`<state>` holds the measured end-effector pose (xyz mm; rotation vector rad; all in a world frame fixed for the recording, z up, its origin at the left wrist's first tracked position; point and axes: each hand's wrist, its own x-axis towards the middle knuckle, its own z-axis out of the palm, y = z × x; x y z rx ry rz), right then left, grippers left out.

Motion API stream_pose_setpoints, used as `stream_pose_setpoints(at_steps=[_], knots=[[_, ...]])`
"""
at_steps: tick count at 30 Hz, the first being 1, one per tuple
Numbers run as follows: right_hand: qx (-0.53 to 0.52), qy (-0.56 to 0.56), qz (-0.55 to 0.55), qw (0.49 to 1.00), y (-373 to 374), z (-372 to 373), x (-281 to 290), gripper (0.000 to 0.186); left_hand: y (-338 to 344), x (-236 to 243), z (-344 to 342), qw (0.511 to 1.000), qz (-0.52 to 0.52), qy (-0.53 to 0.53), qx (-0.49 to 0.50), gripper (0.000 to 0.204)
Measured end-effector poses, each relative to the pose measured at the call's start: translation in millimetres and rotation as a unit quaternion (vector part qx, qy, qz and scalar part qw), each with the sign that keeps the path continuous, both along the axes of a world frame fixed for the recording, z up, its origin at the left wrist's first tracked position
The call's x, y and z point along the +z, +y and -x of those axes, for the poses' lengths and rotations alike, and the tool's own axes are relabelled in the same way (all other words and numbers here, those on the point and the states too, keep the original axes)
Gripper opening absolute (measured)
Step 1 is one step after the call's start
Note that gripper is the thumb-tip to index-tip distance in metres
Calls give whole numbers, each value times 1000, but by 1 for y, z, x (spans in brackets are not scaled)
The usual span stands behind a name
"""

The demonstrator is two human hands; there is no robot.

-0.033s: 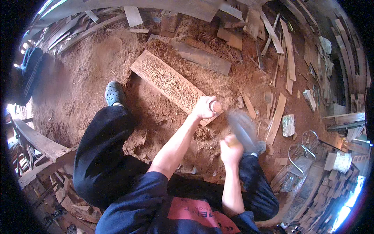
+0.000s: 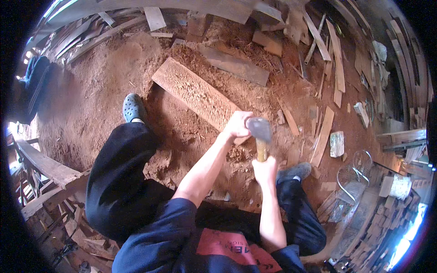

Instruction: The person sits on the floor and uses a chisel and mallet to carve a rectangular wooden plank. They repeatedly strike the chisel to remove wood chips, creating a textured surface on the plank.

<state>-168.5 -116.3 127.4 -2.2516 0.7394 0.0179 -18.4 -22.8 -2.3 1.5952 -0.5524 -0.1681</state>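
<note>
A long wooden board (image 2: 195,96), pitted all over with carved dents, lies slantwise on the ground before me. At its near right end, my left hand (image 2: 236,125) is wrapped round an upright chisel; its blade is hidden under the fist, and the hammer head covers its round butt end. My right hand (image 2: 265,171) grips the wooden handle of a hammer (image 2: 260,129). The grey metal head is at the top of my left fist, over the chisel's end, slightly blurred.
My blue clogs (image 2: 133,108) stand on either side of the reddish ground. Beyond the board lies a dark plank (image 2: 236,67). Loose wood strips (image 2: 322,136) and a pale block (image 2: 337,144) lie on the right, near a wire-framed fan (image 2: 354,175). Stacked timber lines the edges.
The hammer has swung left from beside my left fist onto the chisel's butt end. My right hand has shifted slightly left and down, while the left hand and board keep their places.
</note>
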Motion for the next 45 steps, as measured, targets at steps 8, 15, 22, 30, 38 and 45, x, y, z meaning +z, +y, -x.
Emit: stream_pose_setpoints(at_steps=[8, 15, 22, 30, 38, 45], knots=[[-112, -352, -263, 891, 7, -23, 94, 20, 6, 0, -7, 998, -44, 0, 39, 23], [3, 81, 83, 993, -14, -10, -6, 14, 5, -8, -26, 998, -37, -29, 33, 41], [-66, -350, -83, 931, 16, -20, 47, 15, 1, -3, -10, 998, -61, -27, 19, 24], [-105, 30, -117, 987, -15, -5, -37, 9, 9, -8, -10, 997, -78, 0, 23, 31], [-79, 256, -104, 958, -16, 38, -160, 29, 17, -9, -15, 998, -6, 36, 42, 23], [-54, 267, -71, 959, -13, 39, -180, 17, 22, -11, -47, 987, 57, 151, 17, 22]])
